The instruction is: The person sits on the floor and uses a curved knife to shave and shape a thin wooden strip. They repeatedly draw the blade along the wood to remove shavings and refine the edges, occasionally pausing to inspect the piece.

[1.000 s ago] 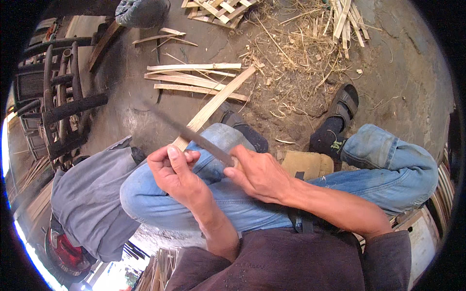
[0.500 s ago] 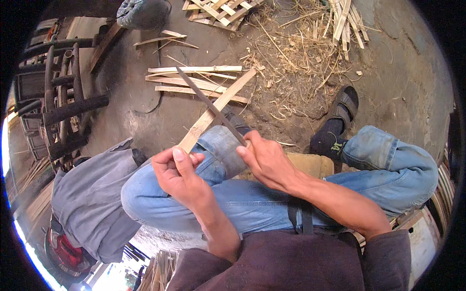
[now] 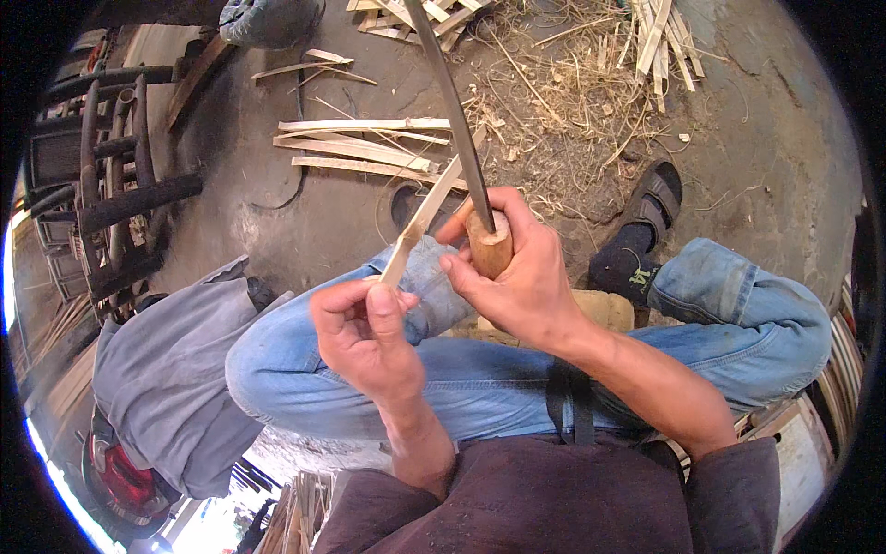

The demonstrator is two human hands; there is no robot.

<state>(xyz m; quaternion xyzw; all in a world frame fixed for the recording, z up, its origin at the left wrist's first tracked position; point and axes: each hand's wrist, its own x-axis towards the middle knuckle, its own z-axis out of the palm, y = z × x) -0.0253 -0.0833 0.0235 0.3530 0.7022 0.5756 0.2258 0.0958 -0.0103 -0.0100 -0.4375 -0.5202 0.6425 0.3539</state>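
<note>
My left hand point(image 3: 374, 332) pinches the near end of a flat pale wooden strip, likely split bamboo point(image 3: 417, 224), which slants up and away to the right over my knee. In my right hand point(image 3: 526, 272) is a knife point(image 3: 450, 97), held by its thick round wooden handle with the fingers wrapped round it. Its long narrow dark blade points up and away, slightly left. The blade passes in front of the strip's far end; whether they touch I cannot tell. On the ground beyond lie several similar pale strips point(image 3: 355, 148).
Shavings point(image 3: 544, 120) are heaped on the ground ahead, with a woven strip piece point(image 3: 443, 18) at the far edge and a strip bundle point(image 3: 660, 42) to the right. Dark chairs point(image 3: 120, 175) stand at left. A grey cloth point(image 3: 175, 369) hangs beside my left knee.
The knife has swung from lying across the strip to pointing away, its handle end now showing. My left hand has shifted slightly right with the strip, which is turned more edge-on.
</note>
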